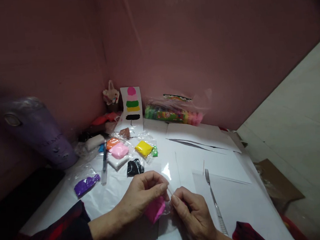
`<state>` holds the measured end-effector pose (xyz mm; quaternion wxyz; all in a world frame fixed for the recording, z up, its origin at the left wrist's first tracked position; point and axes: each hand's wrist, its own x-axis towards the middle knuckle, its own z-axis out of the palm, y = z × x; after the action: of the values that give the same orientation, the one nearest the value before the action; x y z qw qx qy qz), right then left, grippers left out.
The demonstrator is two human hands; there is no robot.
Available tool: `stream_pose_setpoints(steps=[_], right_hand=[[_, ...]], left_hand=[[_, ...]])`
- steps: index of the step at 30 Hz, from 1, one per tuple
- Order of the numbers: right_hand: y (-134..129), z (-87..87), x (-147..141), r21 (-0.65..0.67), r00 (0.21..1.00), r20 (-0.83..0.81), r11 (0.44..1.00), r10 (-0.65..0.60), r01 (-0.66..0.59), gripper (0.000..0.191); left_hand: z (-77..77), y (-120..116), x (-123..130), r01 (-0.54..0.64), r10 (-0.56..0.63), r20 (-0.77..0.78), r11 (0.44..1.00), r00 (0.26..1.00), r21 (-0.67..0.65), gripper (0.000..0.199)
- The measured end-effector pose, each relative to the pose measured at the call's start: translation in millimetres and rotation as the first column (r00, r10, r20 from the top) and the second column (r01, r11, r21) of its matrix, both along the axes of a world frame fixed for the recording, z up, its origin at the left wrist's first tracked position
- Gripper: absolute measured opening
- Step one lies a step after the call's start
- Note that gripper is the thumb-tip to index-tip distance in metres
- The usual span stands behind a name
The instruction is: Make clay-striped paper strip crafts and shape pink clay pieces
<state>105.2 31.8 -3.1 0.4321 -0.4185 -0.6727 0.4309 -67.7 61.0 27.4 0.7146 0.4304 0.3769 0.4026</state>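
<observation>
A clear plastic bag with bright pink modelling clay (155,211) hangs between my two hands above the white tabletop. My left hand (144,191) pinches the bag's upper edge from above, thumb against fingers. On the other side, my right hand (194,213) is closed on the bag's clear edge, thumb on top. The clay sits at the bottom of the bag, partly hidden behind my left fingers. Near my left hand lies a packet of black clay (135,167). A fork (214,197) and a toothpick (203,167) rest to the right of my right hand.
Bagged clay in yellow (144,148), light pink (118,150) and purple (86,185) lies at left around a pen (104,163). A colour-swatch paper (132,109) leans at the back beside a clay pack (173,114). A purple tumbler (40,131) stands far left; paper sheets (203,134) lie right.
</observation>
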Motion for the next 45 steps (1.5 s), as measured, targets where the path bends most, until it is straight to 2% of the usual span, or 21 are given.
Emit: stream_pose_setpoints(steps=[9,15,25,33,39,45], right_hand=[[3.3,6.8,-3.5,0.025,1.0,0.0,1.0,0.007,-0.007,0.031],[2.4,3.4,-3.8,0.046,1.0,0.014,0.999,-0.013,0.013,0.031],[0.5,3.5,-1.4,0.063,0.999,0.037,0.998,0.003,-0.005,0.031],[0.7,-0.8,-1.4,0.044,1.0,0.005,0.999,-0.008,0.008,0.031],[-1.3,2.6,-1.9,0.075,1.0,0.025,0.997,0.007,-0.009,0.031],[-1.8,4.1,-2.2,0.045,0.999,0.037,0.999,-0.007,0.006,0.032]], left_hand=[[2.6,-3.3,2.8,-0.011,0.011,-0.033,1.0,0.999,0.001,0.03],[-2.7,-2.7,2.6,0.0,0.0,-0.024,1.0,1.0,-0.006,0.029],[2.7,-0.5,-0.2,-0.009,0.01,-0.046,0.999,0.999,0.034,0.028],[-0.8,-0.3,0.9,-0.025,0.026,-0.008,0.999,1.0,0.039,0.028],[-0.9,-0.5,-1.4,0.002,-0.001,-0.013,0.997,1.0,0.083,0.025],[-2.0,-2.3,-0.2,0.009,-0.008,-0.017,0.999,1.0,0.054,0.026]])
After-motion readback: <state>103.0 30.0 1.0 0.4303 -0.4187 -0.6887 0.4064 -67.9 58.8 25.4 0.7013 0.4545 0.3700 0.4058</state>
